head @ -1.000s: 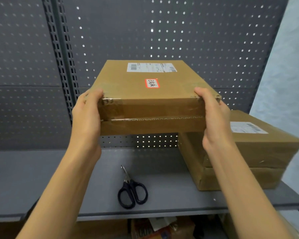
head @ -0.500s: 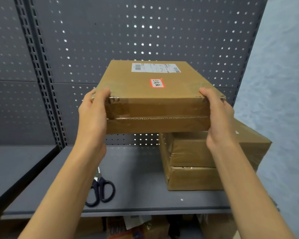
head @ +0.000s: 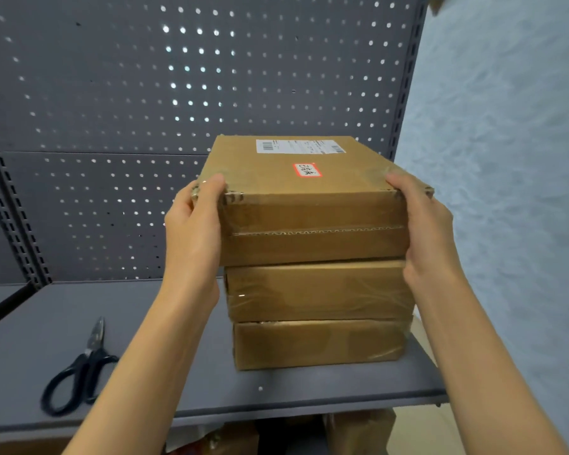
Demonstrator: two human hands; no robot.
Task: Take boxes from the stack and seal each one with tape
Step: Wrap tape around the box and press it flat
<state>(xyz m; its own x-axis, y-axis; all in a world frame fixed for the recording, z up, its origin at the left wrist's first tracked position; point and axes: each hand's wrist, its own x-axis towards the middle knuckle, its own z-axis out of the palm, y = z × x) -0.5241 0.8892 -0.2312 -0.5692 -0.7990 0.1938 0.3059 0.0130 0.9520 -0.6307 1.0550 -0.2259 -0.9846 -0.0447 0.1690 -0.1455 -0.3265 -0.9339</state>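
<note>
Item, far left: black-handled scissors point(head: 79, 372), lying flat on the grey shelf point(head: 165, 326), blades closed and pointing away toward the back, well apart from the boxes. Item, behind: grey perforated back panel point(head: 119, 103) with a slotted upright point(head: 12, 208) at its left side. Item, centre-left: left hand point(head: 194, 234), held against the left end of the top cardboard box point(head: 312, 205); thumb laid over the near left top corner, fingers point(head: 191, 195) curled round the side and mostly hidden behind it, gripping the box. Item, centre: top cardboard box, brown, wrapped in clear tape, corrugated seam showing along the front face; a white shipping label point(head: 299, 146) with barcodes at the far edge of the lid and a small red-bordered sticker point(head: 307, 170) with handwriting nearer the middle. It sits directly over two lower cardboard boxes point(head: 319, 316), stacked one on the other on the shelf, both glossy with tape; whether the top box rests on them or is held just clear cannot be told. Item, centre-right: right hand point(head: 424, 224), gripping the right end of the same box, thumb on the near right top corner, fingers wrapped round the side out of sight. Item, far right: pale textured wall point(head: 506, 159). Item, below the shelf: more cardboard, indistinct.
</note>
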